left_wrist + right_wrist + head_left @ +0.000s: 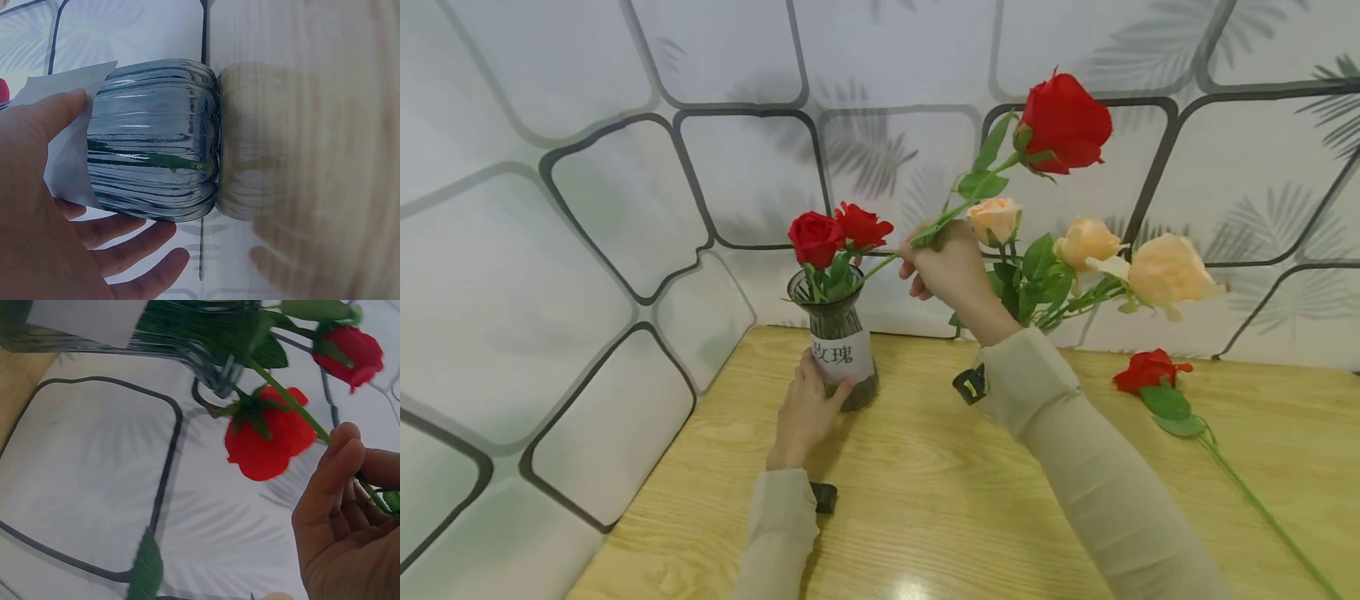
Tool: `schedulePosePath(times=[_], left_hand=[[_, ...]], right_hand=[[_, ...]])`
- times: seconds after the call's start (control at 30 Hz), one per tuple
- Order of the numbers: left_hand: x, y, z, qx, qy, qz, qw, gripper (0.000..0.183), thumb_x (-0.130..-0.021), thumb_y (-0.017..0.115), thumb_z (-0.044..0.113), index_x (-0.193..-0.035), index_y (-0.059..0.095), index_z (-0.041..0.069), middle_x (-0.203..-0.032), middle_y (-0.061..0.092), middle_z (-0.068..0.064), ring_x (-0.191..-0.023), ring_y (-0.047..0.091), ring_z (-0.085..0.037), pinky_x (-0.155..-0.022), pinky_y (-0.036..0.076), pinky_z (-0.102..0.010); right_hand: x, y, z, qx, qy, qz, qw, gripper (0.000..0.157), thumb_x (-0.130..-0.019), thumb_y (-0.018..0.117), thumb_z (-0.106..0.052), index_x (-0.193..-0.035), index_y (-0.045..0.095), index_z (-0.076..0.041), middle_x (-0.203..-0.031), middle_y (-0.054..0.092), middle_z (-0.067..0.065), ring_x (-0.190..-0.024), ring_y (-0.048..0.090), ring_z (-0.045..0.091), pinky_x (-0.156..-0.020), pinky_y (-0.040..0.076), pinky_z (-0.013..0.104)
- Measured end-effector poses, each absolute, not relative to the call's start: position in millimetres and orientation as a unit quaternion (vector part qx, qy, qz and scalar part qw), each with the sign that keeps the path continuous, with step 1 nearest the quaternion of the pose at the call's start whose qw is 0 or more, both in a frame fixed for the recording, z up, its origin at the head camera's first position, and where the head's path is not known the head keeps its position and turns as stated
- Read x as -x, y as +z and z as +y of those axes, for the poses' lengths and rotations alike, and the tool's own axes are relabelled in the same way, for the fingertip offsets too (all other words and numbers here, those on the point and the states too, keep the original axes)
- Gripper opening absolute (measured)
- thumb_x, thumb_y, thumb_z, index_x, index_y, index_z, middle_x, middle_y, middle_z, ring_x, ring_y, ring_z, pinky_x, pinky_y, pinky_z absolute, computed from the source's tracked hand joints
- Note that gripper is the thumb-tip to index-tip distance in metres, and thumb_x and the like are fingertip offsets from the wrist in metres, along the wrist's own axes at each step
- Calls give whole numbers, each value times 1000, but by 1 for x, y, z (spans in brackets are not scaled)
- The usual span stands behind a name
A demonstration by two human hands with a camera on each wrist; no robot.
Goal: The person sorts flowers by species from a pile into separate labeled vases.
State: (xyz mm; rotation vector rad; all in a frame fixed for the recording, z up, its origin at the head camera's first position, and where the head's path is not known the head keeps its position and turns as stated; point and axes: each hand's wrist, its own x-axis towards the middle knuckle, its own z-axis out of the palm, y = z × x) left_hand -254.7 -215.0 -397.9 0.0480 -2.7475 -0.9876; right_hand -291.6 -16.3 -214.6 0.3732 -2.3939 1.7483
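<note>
A grey ribbed glass vase (835, 321) with a white paper label (850, 357) stands upright on the table. Two red roses (816, 240) are in it. My left hand (805, 408) holds the vase low on its side, thumb on the label and fingers around the far side in the left wrist view. Above and right of the vase, my right hand (951, 262) pinches the green stem (300, 412) of a large red rose (1066, 125). Its bloom points up to the right, and the stem's lower end reaches into the vase mouth.
Several peach roses (1086, 243) stand behind my right forearm, which hides their container. Another red rose (1150, 371) lies on the wooden table (910, 492) at the right, its stem toward the front. A patterned wall (745, 175) closes off the back and left.
</note>
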Motion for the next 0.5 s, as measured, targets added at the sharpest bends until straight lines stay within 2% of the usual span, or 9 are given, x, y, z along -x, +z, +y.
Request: schedulePosePath(times=[0.1, 0.3, 0.5], left_hand=[[255, -398, -216, -13, -337, -935, 110, 83, -88, 54, 48, -142, 12, 1, -135, 35, -24, -120, 40, -37, -94, 37, -50], [256, -400, -214, -9, -344, -932, 112, 84, -87, 54, 48, -142, 13, 0, -135, 36, -24, -121, 40, -36, -96, 36, -49], [256, -398, -215, -10, -349, -930, 111, 83, -87, 54, 49, -142, 14, 1, -135, 35, -24, -121, 40, -35, -95, 37, -49]], right_hand=[[297, -219, -24, -120, 560, -817, 62, 10, -87, 61, -12, -85, 63, -3, -65, 63, 12, -43, 57, 20, -45, 51, 30], [306, -236, -44, -131, 518, -842, 76, 8, -86, 59, -12, -83, 63, -6, -62, 64, 12, -43, 58, 22, -42, 49, 30], [315, -241, -57, -118, 498, -857, 64, 20, -86, 59, -16, -74, 67, -2, -56, 62, 7, -49, 61, 26, -43, 49, 30]])
